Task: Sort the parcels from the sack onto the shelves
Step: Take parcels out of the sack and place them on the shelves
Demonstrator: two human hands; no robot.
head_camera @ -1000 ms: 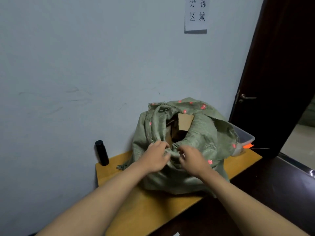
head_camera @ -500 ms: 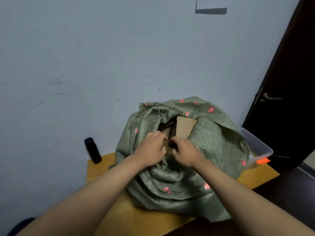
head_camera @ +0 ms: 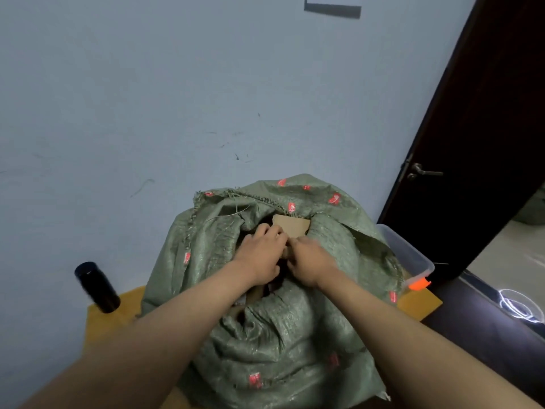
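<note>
The green sack [head_camera: 274, 335] fills most of the table [head_camera: 418, 302], bulging past its front edge. Both hands are in the sack's open mouth: the left hand [head_camera: 261, 255] and right hand [head_camera: 309, 261] curl side by side around a cardboard parcel [head_camera: 292, 225] poking up there. A black bottle [head_camera: 97, 287] stands at the left edge; a clear plastic box [head_camera: 410, 258] crowds the right corner.

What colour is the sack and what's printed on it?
Green woven sack with small red marks, seen in the head view.
</note>
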